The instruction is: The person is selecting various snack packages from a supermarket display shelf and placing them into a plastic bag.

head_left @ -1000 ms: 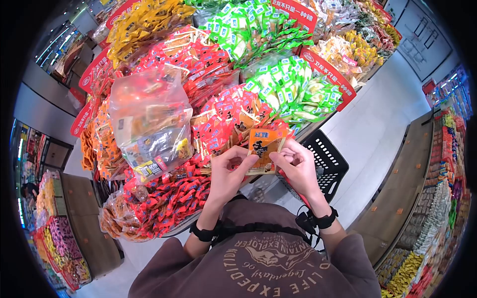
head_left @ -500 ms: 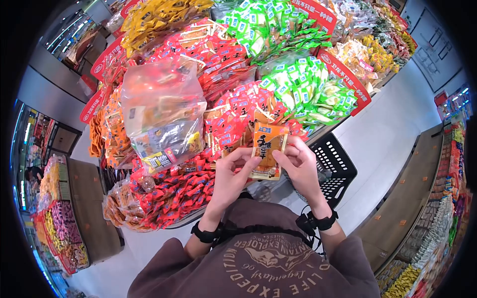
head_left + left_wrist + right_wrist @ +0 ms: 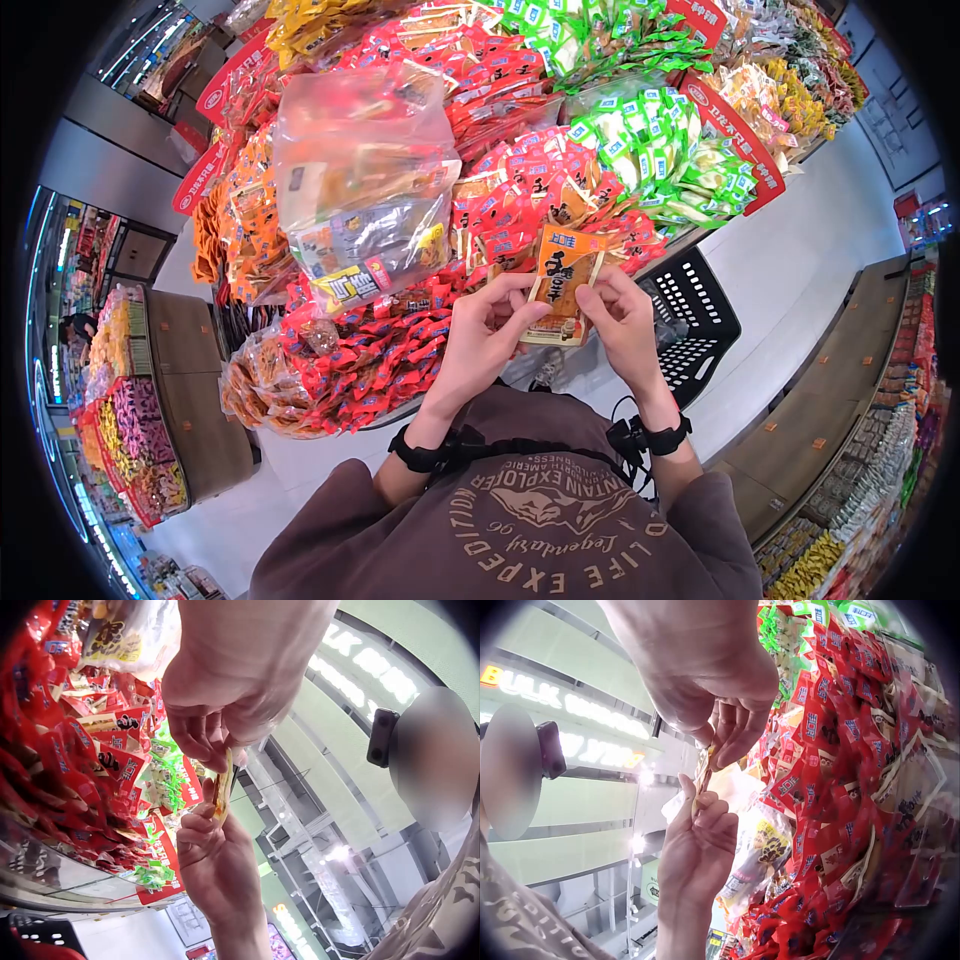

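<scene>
A clear plastic bag [image 3: 360,180] of mixed snacks lies on heaped red packets [image 3: 380,360], green packets [image 3: 660,160] beyond, a black basket [image 3: 690,320] seemingly below.

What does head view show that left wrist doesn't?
Head only: the orange snack packet's printed face, the clear plastic bag of mixed packets resting on the display, the black basket beside it, and both wrist straps.
Left wrist only: the packet edge-on and the ceiling lights overhead.
Both: the left hand and right hand pinching the packet from either side, with red and green packets heaped behind.
</scene>
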